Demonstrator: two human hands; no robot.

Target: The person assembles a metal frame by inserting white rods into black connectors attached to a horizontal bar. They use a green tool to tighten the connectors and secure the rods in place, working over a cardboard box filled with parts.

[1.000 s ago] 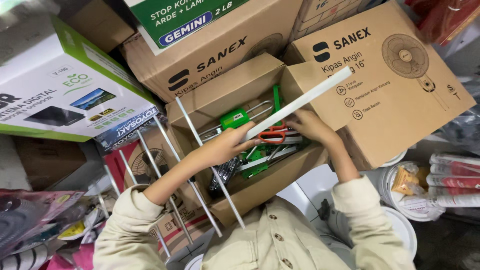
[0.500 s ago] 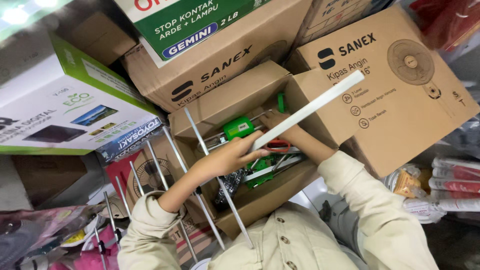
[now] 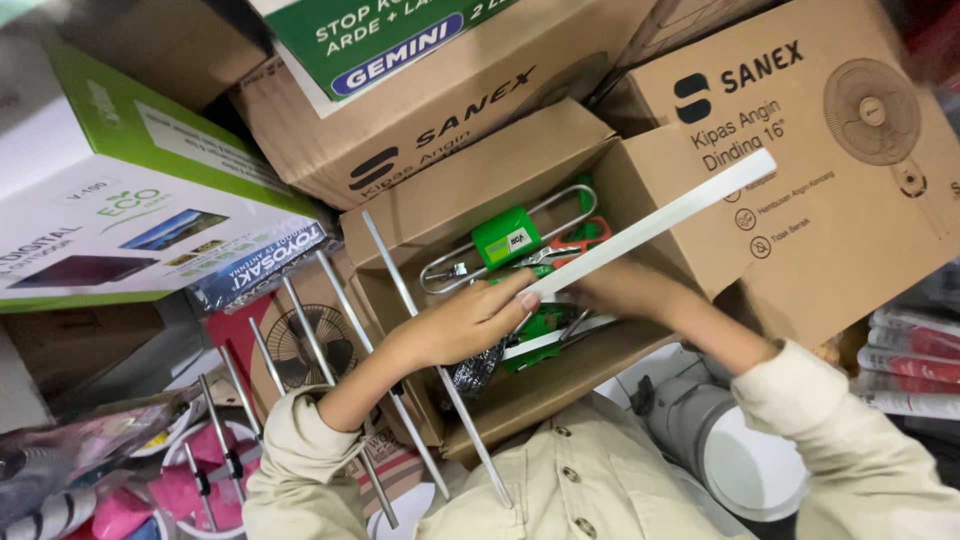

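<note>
Together, the left hand [image 3: 465,322] and right hand [image 3: 612,290] clamp a white bar [image 3: 655,222] slanting toward two o'clock over an open box [image 3: 480,180], steadying its low end above green parts [image 3: 506,236].

Bright, even overhead light falls across the scene; soft shadows pool at nine o'clock, with slight blur toward the edges.

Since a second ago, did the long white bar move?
Yes. The long white bar tilted up; its far tip now reaches higher across the printed fan box behind it.
</note>
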